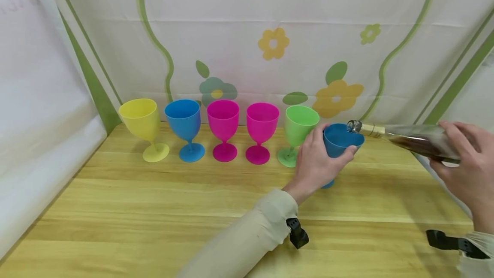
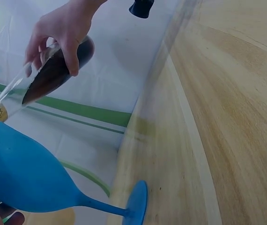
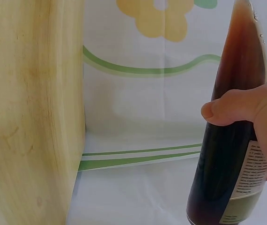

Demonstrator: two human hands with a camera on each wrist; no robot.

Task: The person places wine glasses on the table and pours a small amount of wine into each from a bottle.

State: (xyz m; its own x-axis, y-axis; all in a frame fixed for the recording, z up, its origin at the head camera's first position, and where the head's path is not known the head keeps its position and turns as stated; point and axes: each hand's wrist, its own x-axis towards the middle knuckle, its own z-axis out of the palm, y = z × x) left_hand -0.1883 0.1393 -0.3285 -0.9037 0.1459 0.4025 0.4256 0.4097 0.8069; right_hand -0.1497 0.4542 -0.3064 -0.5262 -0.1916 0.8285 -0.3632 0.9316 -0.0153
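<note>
My left hand (image 1: 318, 164) grips the bowl of a blue goblet (image 1: 332, 146), thumb on the near side. The goblet stands roughly upright, its stem and round foot (image 2: 137, 204) plain in the left wrist view, the foot close to the wooden tabletop. With my right hand (image 1: 472, 166) I hold a clear glass bottle (image 1: 417, 140) by its body, tipped almost level. Its mouth (image 1: 353, 126) lies over the goblet's rim. Dark reddish-brown liquid (image 3: 227, 65) lies along the lower side of the bottle. What is inside the goblet is hidden.
Left of the held goblet, a row of goblets stands along the back: light green (image 1: 301, 125), two magenta (image 1: 262, 119), another blue (image 1: 183, 119) and yellow (image 1: 140, 117). Behind the wooden table (image 1: 173, 218) hangs a white flowered curtain (image 1: 231, 20).
</note>
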